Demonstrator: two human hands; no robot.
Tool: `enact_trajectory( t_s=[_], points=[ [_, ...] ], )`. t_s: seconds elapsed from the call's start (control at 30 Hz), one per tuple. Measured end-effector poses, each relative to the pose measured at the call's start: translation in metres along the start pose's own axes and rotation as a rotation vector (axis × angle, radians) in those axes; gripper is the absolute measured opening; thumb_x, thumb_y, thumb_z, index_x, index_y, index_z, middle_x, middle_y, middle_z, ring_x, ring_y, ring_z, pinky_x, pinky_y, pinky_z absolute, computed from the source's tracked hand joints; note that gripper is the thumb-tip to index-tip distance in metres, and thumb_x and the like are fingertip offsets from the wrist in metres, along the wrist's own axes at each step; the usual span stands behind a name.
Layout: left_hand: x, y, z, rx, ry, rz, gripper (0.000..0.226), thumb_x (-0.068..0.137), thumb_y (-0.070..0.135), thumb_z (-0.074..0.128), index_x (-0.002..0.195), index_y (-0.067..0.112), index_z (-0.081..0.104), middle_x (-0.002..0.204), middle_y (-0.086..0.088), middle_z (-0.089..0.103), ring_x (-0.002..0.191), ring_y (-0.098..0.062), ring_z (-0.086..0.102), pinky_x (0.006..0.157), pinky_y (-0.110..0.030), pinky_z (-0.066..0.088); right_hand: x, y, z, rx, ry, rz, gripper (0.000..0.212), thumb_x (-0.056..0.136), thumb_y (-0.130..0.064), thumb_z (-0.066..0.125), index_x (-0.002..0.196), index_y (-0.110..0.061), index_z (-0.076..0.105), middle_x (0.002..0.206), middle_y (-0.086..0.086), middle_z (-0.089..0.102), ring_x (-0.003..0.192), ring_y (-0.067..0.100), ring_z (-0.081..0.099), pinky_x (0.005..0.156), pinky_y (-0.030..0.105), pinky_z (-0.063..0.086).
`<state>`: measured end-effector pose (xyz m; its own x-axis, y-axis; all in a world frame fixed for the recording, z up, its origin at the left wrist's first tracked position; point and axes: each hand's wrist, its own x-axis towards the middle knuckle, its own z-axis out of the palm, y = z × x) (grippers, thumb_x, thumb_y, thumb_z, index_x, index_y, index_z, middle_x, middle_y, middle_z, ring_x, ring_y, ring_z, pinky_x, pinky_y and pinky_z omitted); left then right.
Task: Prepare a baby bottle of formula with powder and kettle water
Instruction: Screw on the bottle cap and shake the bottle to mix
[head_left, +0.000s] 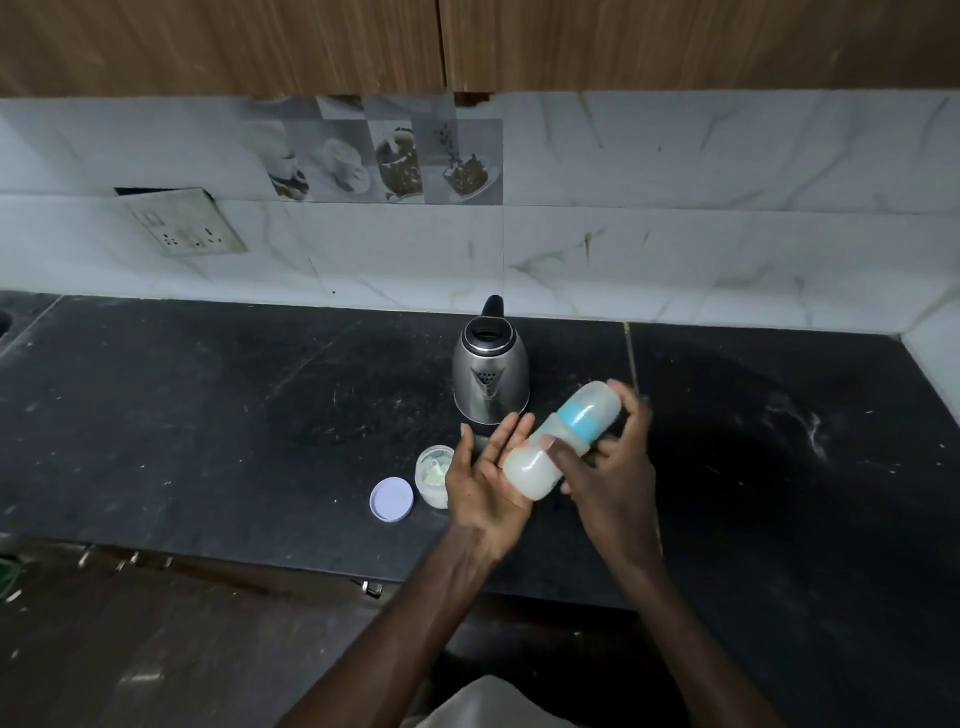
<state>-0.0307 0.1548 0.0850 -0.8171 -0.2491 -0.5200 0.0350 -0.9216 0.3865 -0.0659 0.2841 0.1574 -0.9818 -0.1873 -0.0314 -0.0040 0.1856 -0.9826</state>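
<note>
A capped baby bottle with a blue collar and milky liquid inside lies tilted between my two palms, above the black counter. My left hand is flat, fingers straight, pressed against the bottle's lower side. My right hand presses the other side, thumb across the bottle. A steel kettle with its lid open stands just behind my hands. A small open jar of white powder stands left of my left hand, and its pale round lid lies beside it.
A tiled wall runs along the back, with a socket plate at the left. Wooden cabinets hang overhead. The counter's front edge is near my body.
</note>
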Motion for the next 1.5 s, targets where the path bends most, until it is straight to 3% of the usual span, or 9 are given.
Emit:
enact_trajectory(
  t_s=[0.13,0.23,0.47,0.73,0.93,1.07,1.23,1.37,1.5],
  points=[
    [-0.004,-0.002,-0.001,0.064,-0.049,-0.033,0.074,0.099,0.067,0.045,0.146,0.012,0.058,0.146,-0.009,0.063,0.139,-0.027,0.055,0.102,-0.040,0.049,0.006,0.008,0.001,0.071,0.165,0.027,0.080,0.088,-0.024,0.083,0.146,-0.047,0.034,0.119,-0.005,0.071,0.094,0.009,0.076,0.079,0.050,0.066],
    [-0.003,-0.006,-0.002,0.066,-0.074,-0.079,0.076,0.096,0.068,0.052,0.148,0.013,0.055,0.148,-0.016,0.059,0.126,-0.033,0.057,0.090,-0.039,0.048,-0.002,0.019,0.011,-0.018,-0.091,0.004,0.086,0.086,-0.029,0.085,0.149,-0.053,0.030,0.121,-0.002,0.073,0.096,0.012,0.077,0.079,0.049,0.066],
    [-0.008,-0.004,-0.019,0.016,-0.066,-0.152,0.068,0.094,0.060,0.061,0.128,0.001,0.068,0.134,-0.024,0.063,0.112,-0.035,0.065,0.108,-0.038,0.042,0.023,0.012,-0.025,-0.220,-0.595,-0.170,0.093,0.084,-0.027,0.088,0.146,-0.054,0.024,0.124,-0.017,0.069,0.104,0.005,0.073,0.092,0.032,0.063],
    [-0.017,-0.007,-0.004,0.002,-0.126,-0.165,0.069,0.098,0.061,0.052,0.136,0.005,0.065,0.135,-0.019,0.066,0.124,-0.033,0.064,0.113,-0.043,0.041,0.024,0.004,-0.017,-0.209,-0.597,-0.265,0.124,0.079,-0.024,0.094,0.156,-0.065,0.006,0.144,-0.024,0.057,0.117,0.001,0.069,0.094,0.027,0.061],
    [-0.006,0.004,-0.012,0.053,-0.026,-0.074,0.068,0.099,0.064,0.045,0.145,0.016,0.060,0.147,-0.005,0.062,0.140,-0.027,0.056,0.123,-0.047,0.032,0.035,-0.019,-0.022,0.246,0.101,-0.338,0.110,0.084,-0.001,0.085,0.165,-0.028,0.015,0.144,-0.026,0.057,0.124,0.018,0.069,0.102,0.048,0.059],
    [-0.005,0.005,-0.011,0.067,0.022,-0.040,0.066,0.099,0.063,0.045,0.139,0.015,0.064,0.144,-0.005,0.064,0.137,-0.026,0.057,0.122,-0.046,0.033,0.008,0.000,-0.014,-0.095,-0.133,-0.325,0.123,0.076,-0.015,0.094,0.157,-0.057,0.012,0.140,-0.032,0.051,0.111,-0.004,0.069,0.090,0.027,0.062],
    [-0.002,0.006,-0.009,0.033,0.004,-0.037,0.065,0.099,0.063,0.046,0.141,0.016,0.062,0.144,-0.004,0.065,0.136,-0.025,0.059,0.117,-0.044,0.039,0.021,-0.006,-0.025,0.137,0.269,-0.269,0.114,0.084,-0.015,0.088,0.165,-0.039,0.012,0.156,-0.028,0.040,0.132,0.006,0.061,0.104,0.041,0.059],
    [0.000,-0.006,-0.001,-0.040,-0.020,-0.094,0.068,0.097,0.059,0.053,0.143,0.010,0.059,0.147,-0.019,0.060,0.142,-0.039,0.050,0.120,-0.052,0.037,-0.008,0.013,0.005,-0.021,-0.166,-0.180,0.117,0.074,-0.010,0.095,0.160,-0.044,0.023,0.142,-0.017,0.060,0.115,0.004,0.071,0.094,0.034,0.063],
    [0.000,-0.003,-0.002,-0.090,-0.042,-0.097,0.065,0.100,0.057,0.054,0.143,0.008,0.059,0.149,-0.016,0.058,0.143,-0.040,0.049,0.117,-0.054,0.039,-0.018,0.025,0.012,0.063,-0.233,-0.105,0.116,0.074,-0.011,0.096,0.158,-0.046,0.023,0.145,-0.014,0.059,0.116,0.003,0.071,0.094,0.029,0.062]
  ],
)
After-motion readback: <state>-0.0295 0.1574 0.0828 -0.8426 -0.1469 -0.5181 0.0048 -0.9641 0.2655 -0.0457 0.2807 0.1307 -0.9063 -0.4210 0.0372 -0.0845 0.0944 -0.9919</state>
